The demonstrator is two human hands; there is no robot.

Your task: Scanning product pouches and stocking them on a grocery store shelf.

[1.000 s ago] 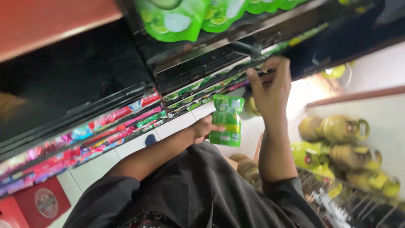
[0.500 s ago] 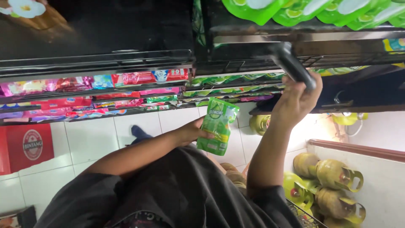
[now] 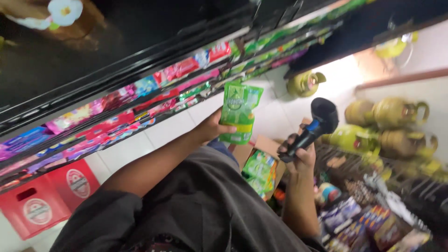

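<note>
My left hand grips a green refill pouch by its lower left edge and holds it upright in front of me. My right hand is closed around the handle of a black handheld scanner, whose head points up and to the left, just right of the pouch. Pouch and scanner are a short gap apart. Below the two hands an open cardboard box holds more green pouches. My dark grey shirt fills the lower middle of the view.
Dark shelves with rows of colourful sachets run along the left and top. A red crate stands on the white tiled floor. Several yellow-green gas cylinders sit at the right, above a wire rack of small packets.
My right hand has come down from the upper shelf and now holds the black scanner beside the pouch. The view has tilted down, showing the box and rack.
</note>
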